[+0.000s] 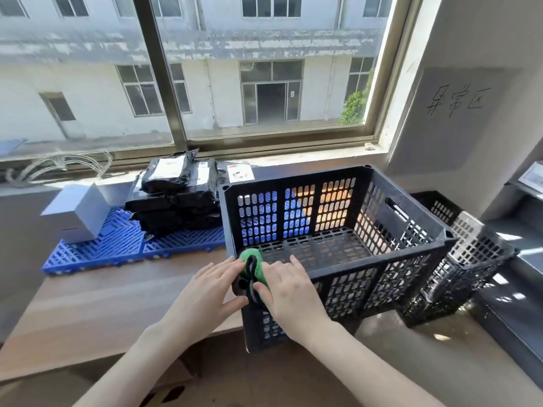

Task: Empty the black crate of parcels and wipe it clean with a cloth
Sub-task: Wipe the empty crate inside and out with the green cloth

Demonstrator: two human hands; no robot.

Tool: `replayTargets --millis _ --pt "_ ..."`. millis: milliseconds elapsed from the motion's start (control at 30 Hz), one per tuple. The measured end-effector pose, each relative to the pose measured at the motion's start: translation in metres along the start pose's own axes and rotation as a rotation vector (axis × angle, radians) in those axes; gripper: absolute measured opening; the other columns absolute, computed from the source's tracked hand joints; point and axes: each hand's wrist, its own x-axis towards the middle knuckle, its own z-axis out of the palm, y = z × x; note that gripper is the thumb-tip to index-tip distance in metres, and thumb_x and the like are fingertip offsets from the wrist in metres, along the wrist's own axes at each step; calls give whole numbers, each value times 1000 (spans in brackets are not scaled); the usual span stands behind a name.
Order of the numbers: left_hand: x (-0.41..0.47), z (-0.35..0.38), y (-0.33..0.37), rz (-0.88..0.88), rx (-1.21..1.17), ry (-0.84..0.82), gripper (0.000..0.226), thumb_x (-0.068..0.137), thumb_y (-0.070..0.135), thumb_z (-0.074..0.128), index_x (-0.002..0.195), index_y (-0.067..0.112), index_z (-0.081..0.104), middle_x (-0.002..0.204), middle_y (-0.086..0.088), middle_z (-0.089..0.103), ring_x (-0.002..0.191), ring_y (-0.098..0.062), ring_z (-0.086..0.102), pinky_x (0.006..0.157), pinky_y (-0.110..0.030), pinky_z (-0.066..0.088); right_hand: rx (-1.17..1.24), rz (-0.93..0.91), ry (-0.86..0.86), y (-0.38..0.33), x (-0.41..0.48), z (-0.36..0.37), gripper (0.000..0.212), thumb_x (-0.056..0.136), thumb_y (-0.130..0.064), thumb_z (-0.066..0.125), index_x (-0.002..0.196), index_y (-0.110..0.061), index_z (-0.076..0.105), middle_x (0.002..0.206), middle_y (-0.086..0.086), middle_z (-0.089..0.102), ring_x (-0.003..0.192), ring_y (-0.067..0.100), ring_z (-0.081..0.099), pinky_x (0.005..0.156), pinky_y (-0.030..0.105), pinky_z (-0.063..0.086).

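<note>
The black crate [382,277] with perforated walls stands in front of me, and I see no parcels inside it. A green and black cloth [253,270] is bunched at the crate's near left corner. My left hand [205,292] holds the cloth from the left. My right hand [288,292] pinches it from the right, over the crate's near rim. The black parcels [176,201] lie stacked on a blue pallet at the back left.
A blue plastic pallet [111,248] lies on the wooden table and carries a white box [76,215]. A second black crate [464,259] stands behind the first on the right. A window runs along the back, and a grey wall stands at the right.
</note>
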Motion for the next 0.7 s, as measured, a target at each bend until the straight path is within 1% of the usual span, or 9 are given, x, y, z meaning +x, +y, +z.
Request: replayTargets --millis 100,167,200,267,333,467,533,600,700 --pt "-5 3 2 7 -1 -8 73 83 67 31 147 30 37 153 12 37 144 -2 21 118 -30 17 -60 -36 -13 13 -8 -9 40 99 -43 35 119 -17 58 95 -5 63 89 16 60 109 45 37" --pt "-9 6 3 5 -13 -15 60 92 58 44 147 34 36 157 13 29 146 -2 15 119 -35 19 -86 -32 -19 26 -14 -16 41 98 -44 33 118 -19 59 96 -6 64 90 15 60 111 45 33" --pt "-10 8 4 7 -15 -18 56 95 53 46 147 36 35 158 13 24 147 -3 12 119 -36 18 -94 -20 -22 35 -16 -20 41 98 -44 32 118 -19 58 97 -6 64 91 15 60 112 44 29" --pt "-13 10 5 18 28 -44 55 96 58 35 147 38 35 160 13 17 148 -4 7 119 -38 17 -104 19 -33 56 -23 -28 43 98 -45 29 119 -20 57 99 -7 64 94 15 60 115 44 22" --pt "-17 11 8 25 46 -45 68 87 66 17 145 38 38 161 11 17 149 -7 7 118 -37 17 -107 78 -47 80 -32 -39 45 98 -46 25 121 -21 55 100 -8 63 97 14 59 117 44 20" --pt "-19 11 14 18 44 -31 75 83 68 12 144 36 42 160 8 18 149 -9 11 119 -36 19 -123 192 -14 123 -50 -55 49 98 -47 25 123 -19 56 107 -6 62 106 15 57 117 49 20" --pt "-17 7 17 10 28 -10 68 87 65 20 141 34 47 159 6 23 148 -11 16 118 -36 22 -98 227 -1 128 -51 -59 50 97 -46 25 123 -16 56 110 -4 62 109 17 55 117 47 18" --pt "-17 5 19 14 23 18 51 95 55 38 136 31 54 157 3 31 146 -15 25 115 -36 28 -55 255 13 120 -49 -58 52 97 -45 24 123 -14 56 110 -4 60 110 18 53 117 43 18" --pt "-18 1 21 25 19 61 38 94 42 56 129 28 61 151 0 41 141 -19 37 110 -39 36 -17 241 33 91 -44 -51 50 97 -44 24 122 -15 57 109 -4 61 108 17 52 117 41 21"
